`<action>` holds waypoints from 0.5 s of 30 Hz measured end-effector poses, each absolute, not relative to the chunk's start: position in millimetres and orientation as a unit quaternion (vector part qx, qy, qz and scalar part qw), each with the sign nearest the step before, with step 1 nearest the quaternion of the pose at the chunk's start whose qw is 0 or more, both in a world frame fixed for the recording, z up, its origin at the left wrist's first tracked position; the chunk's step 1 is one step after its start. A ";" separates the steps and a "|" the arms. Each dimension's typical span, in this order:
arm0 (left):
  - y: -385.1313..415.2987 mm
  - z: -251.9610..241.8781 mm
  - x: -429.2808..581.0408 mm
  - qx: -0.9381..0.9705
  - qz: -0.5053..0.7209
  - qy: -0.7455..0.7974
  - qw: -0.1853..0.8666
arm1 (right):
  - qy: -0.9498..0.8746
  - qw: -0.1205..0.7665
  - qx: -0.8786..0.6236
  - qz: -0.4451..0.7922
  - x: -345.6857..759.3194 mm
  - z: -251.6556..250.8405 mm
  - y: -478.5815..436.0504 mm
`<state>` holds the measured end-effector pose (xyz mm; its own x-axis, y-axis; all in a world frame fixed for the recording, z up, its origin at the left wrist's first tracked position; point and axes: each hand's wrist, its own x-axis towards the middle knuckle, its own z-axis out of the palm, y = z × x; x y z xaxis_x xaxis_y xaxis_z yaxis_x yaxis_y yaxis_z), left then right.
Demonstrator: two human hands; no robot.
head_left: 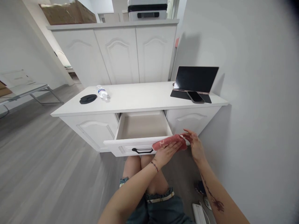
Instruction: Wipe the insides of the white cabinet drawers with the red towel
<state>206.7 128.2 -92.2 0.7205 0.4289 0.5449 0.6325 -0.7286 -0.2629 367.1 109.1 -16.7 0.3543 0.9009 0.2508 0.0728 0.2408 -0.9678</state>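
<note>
A folded red cloth lies against the right end of the front of a white drawer, partly over its top edge. My left hand presses flat on the cloth with fingers stretched out. At the drawer's right corner, my right hand has its fingers apart, the tips by the cloth's right end; whether they touch it I cannot tell. The drawer is pulled out, and its pale inside holds nothing visible. A black handle sits on the drawer front, left of the cloth.
On the white desk top are a plastic bottle, a black flat item, a propped tablet and a phone. A wall stands close on the right. A white power strip lies on the floor.
</note>
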 end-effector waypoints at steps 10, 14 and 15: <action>120.3 -116.0 196.2 -0.938 -0.110 -0.260 0.201 | -0.474 0.625 -0.550 0.287 355.9 -22.2 111.1; 119.1 -113.7 192.0 -0.935 -0.111 -0.259 0.213 | -0.513 0.602 -0.561 0.243 352.3 -20.0 110.0; 119.2 -113.0 190.0 -0.936 -0.107 -0.258 0.212 | -0.526 0.596 -0.564 0.226 351.2 -19.3 109.6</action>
